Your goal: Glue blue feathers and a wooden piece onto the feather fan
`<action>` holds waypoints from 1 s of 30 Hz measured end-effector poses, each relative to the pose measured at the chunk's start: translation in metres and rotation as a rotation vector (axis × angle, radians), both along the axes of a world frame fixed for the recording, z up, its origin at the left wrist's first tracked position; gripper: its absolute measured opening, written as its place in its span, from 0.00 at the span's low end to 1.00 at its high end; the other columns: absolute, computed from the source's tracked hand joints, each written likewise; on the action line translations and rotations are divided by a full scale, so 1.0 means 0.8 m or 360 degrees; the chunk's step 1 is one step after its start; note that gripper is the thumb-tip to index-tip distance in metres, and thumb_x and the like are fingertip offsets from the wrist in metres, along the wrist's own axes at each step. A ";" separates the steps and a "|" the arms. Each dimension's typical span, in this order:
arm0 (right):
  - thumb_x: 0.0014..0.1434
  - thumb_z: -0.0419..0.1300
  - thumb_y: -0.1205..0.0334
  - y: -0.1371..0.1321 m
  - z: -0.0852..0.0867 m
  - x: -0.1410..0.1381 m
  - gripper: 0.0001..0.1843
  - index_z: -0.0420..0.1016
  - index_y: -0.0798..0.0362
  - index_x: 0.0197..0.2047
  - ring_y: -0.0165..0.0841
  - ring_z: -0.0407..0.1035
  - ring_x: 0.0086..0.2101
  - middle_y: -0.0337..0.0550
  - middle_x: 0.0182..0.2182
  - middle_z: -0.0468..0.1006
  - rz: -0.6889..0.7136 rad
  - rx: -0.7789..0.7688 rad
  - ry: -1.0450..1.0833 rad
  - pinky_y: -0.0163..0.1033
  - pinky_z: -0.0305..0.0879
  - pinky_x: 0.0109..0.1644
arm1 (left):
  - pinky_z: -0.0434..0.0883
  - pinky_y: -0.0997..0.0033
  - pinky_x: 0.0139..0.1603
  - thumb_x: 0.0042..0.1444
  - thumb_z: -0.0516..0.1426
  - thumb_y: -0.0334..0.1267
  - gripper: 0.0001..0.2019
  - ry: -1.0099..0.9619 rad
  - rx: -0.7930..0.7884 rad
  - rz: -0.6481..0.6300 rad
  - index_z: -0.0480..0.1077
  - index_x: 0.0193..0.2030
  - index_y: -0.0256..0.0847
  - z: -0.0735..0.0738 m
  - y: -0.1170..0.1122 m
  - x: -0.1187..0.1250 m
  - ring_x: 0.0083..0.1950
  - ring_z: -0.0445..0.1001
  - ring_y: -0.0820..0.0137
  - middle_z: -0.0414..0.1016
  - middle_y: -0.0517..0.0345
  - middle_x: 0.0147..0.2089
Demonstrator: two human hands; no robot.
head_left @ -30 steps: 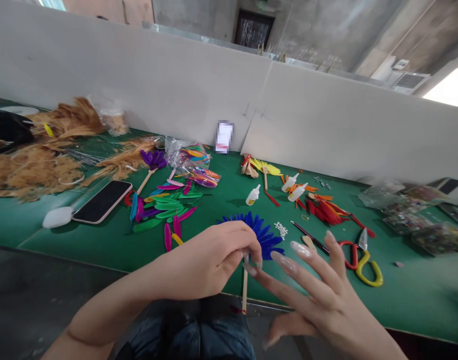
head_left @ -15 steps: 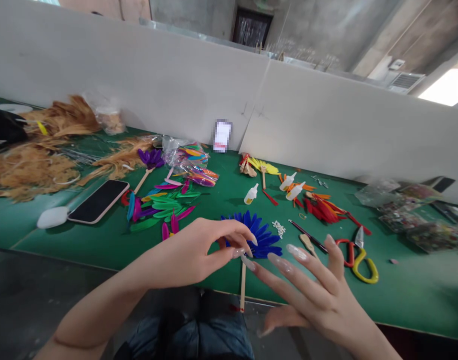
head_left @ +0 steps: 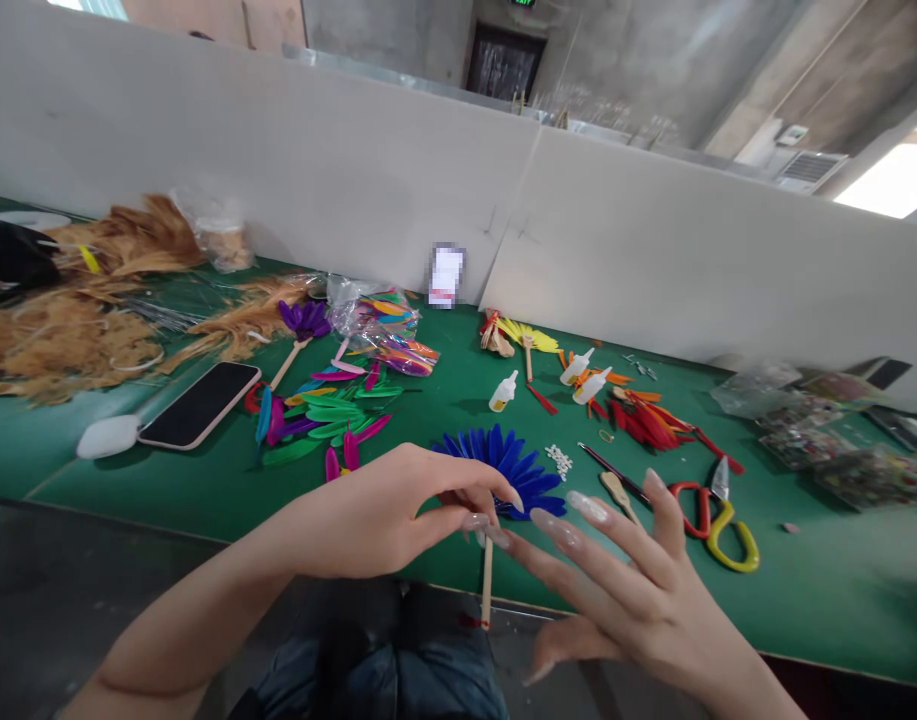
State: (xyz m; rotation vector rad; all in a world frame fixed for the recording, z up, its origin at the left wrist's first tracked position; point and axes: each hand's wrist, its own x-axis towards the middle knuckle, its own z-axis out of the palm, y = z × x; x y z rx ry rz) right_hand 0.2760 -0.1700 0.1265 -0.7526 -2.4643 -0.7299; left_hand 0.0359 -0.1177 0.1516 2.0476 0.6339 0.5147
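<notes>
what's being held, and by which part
Left hand is at the upper handle of the blue fan; whether held cannot be told. Right hand holds nothing.

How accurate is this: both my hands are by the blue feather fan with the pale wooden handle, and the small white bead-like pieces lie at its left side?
Not quite: the small white bead-like pieces lie at the right side of the blue feather fan, not the left, as the head view shows. Your left hand and right hand are both by it.
</notes>
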 end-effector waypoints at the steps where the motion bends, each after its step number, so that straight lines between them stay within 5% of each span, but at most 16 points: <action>1: 0.55 0.54 0.36 0.000 0.000 0.000 0.24 0.77 0.40 0.46 0.33 0.40 0.66 0.34 0.55 0.72 0.0005 -0.0001 -0.0002 0.53 0.32 0.70 | 0.68 0.80 0.43 0.61 0.51 0.26 0.14 -0.0003 0.0009 -0.0010 0.69 0.50 0.42 0.000 0.000 0.000 0.44 0.75 0.74 0.78 0.60 0.43; 12: 0.53 0.51 0.32 0.003 0.005 -0.002 0.31 0.76 0.44 0.49 0.39 0.42 0.65 0.42 0.51 0.74 0.0080 -0.0153 0.0004 0.56 0.31 0.69 | 0.66 0.75 0.48 0.61 0.47 0.24 0.16 0.0110 0.0177 -0.0208 0.65 0.52 0.40 -0.003 0.003 0.001 0.49 0.71 0.71 0.73 0.53 0.50; 20: 0.56 0.51 0.35 0.007 0.006 -0.008 0.27 0.76 0.42 0.49 0.37 0.39 0.66 0.42 0.47 0.75 0.0117 -0.0164 -0.0024 0.55 0.29 0.69 | 0.67 0.77 0.47 0.64 0.46 0.27 0.13 0.0030 0.0159 -0.0004 0.67 0.50 0.42 -0.001 0.008 -0.002 0.47 0.71 0.73 0.73 0.57 0.46; 26: 0.56 0.51 0.34 0.007 0.005 -0.004 0.28 0.76 0.41 0.49 0.40 0.56 0.58 0.43 0.38 0.78 0.0066 -0.0084 -0.0056 0.57 0.31 0.69 | 0.69 0.79 0.46 0.61 0.51 0.28 0.13 -0.0056 -0.0012 0.0153 0.70 0.50 0.42 -0.010 0.009 -0.004 0.45 0.75 0.74 0.78 0.60 0.44; 30: 0.59 0.55 0.42 0.007 0.003 0.000 0.22 0.76 0.45 0.50 0.39 0.61 0.54 0.43 0.39 0.79 0.0060 -0.0072 -0.0079 0.56 0.30 0.69 | 0.72 0.78 0.44 0.59 0.54 0.29 0.14 -0.0149 -0.0232 0.0169 0.71 0.51 0.43 -0.019 0.012 -0.006 0.45 0.77 0.72 0.80 0.60 0.43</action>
